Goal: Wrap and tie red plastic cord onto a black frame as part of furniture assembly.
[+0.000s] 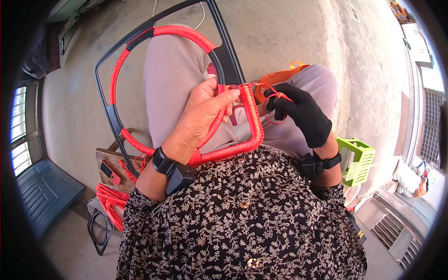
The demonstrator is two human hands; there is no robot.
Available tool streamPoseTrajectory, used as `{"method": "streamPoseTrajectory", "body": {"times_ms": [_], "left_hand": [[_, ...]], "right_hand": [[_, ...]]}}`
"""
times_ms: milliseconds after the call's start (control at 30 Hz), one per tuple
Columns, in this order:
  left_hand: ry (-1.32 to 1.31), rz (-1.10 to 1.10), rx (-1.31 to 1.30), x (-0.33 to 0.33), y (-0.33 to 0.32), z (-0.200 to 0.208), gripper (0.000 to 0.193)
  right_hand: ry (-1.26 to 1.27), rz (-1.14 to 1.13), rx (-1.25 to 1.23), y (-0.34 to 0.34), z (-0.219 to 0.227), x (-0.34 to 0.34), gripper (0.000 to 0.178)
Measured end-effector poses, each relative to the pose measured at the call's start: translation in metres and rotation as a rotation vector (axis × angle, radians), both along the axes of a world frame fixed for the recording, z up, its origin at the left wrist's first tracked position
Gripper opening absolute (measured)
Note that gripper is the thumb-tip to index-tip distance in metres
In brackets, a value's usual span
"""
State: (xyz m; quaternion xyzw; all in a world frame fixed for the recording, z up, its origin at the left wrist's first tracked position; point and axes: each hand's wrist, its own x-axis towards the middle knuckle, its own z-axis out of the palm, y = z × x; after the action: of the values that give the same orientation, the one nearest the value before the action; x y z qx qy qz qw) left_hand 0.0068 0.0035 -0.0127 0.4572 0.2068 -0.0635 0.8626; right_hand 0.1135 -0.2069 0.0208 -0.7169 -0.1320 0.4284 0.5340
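A black frame [229, 53] with a round inner ring and squared outer corners rests across my lap. Glossy red cord [253, 114] is wound tightly around its near right corner and parts of the ring; other stretches are bare black. My left hand [205, 109], ungloved, grips the frame where the red winding meets the bare black bar, thumb on top. To the right of the frame, my right hand [301, 109] in a black glove is closed on a small knotted bundle of red cord [279, 95]. A strand runs from that bundle to the frame.
On my left, a wooden stool [105, 163] carries a red phone-like device [111, 172], with hanks of red cord [111, 203] beside it. A green plastic basket [359, 161] stands at my right. An orange item [275, 79] lies between my knees.
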Motion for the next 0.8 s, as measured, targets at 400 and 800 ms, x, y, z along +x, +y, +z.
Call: {"method": "streamPoseTrajectory", "body": {"times_ms": [400,800], "left_hand": [[-0.002,0.014,0.012,0.001,0.0,0.0,0.016],[0.006,-0.002,0.005,0.0,0.002,0.0,0.014]], "right_hand": [[0.002,0.166,-0.047,0.01,-0.015,-0.01,0.024],[-0.023,0.227,-0.049,0.012,-0.023,-0.013,0.023]]}}
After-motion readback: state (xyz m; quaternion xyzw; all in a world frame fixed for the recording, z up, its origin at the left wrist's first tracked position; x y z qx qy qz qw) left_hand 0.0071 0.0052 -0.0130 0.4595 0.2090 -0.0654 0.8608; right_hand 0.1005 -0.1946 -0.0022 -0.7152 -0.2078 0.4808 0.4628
